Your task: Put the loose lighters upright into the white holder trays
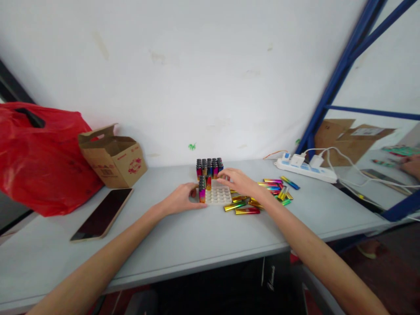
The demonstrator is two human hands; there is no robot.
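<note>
A white tray (218, 195) with rows of round holes lies in the middle of the table. Upright lighters (202, 192) with black tops and shiny multicoloured bodies fill its left side, and one more lighter (209, 182) stands just right of them. My left hand (182, 197) steadies the tray's left end, thumb along the front edge and fingers curled behind. Over the tray's back right corner hovers my right hand (238, 180), its fingers loosely bent and a little apart, with no object visible in them. Behind the tray stands a tight block of upright lighters (210, 167).
Loose lighters (247, 211) lie in a pile under and beside my right forearm. A white power strip (305, 169) with plugs sits at the back right. To the left are a phone (102, 214), an open carton (114, 159) and a red plastic bag (46, 157). Another person's hand (411, 165) shows far right.
</note>
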